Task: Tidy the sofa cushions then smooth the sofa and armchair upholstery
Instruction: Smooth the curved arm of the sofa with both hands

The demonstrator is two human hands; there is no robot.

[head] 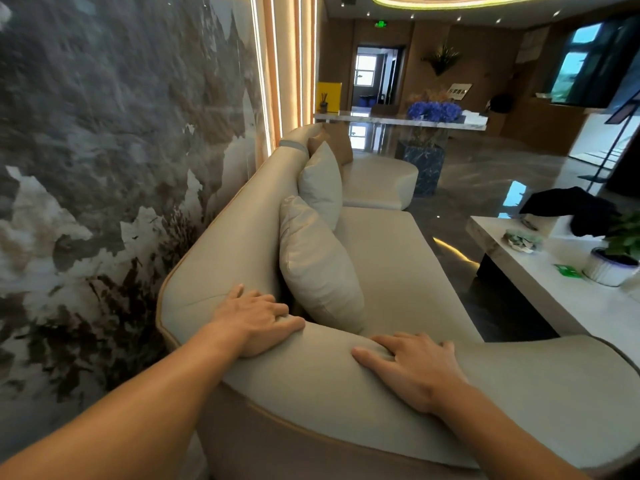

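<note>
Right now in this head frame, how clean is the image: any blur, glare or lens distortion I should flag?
Head view: both hands, left hand and right hand, and the sofa armrest are sharp; the mural wall is smeared by motion blur; wide-angle distortion bends the edges; the glossy floor carries bright window reflections, and the ceiling light ring is blown out.

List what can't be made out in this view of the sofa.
- Head view: the brown cushion at the far end is mostly hidden behind the pale cushion.
- The sofa base and its near right armrest are cut off by the frame edge.
- Palms of the left hand and right hand face down, unseen.
- The wall sign is too small to read.
</note>
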